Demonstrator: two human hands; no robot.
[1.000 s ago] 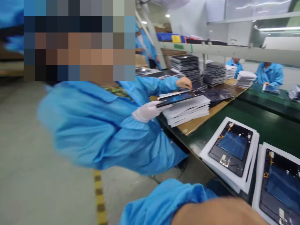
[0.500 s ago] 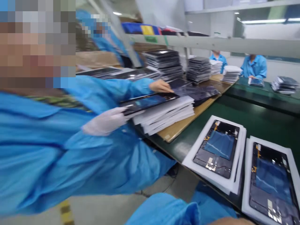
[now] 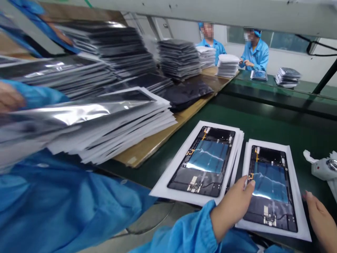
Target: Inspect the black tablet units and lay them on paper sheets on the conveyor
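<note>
Two white foam trays lie side by side on the green belt, each bearing an opened tablet back with a blue-filmed panel. My left hand [image 3: 233, 203] grips the left edge of the right tray [image 3: 271, 186], fingers curled over its rim. My right hand [image 3: 319, 219] rests at that tray's right edge, only partly in frame, its fingers seeming to touch the foam. The left tray [image 3: 202, 161] sits on a small stack just beside my left hand, untouched.
A co-worker in a blue coat [image 3: 60, 196] fills the left, holding a shiny foil bag [image 3: 65, 114] over a stack of white trays [image 3: 110, 133] on a cardboard sheet. Stacks of dark trays [image 3: 179, 58] stand behind. Two people work at the far end. A white tool [image 3: 325, 168] lies at right.
My view has swung right and down from the co-worker to the belt. Both my hands have come into sight at the right tray. The co-worker now holds a foil bag.
</note>
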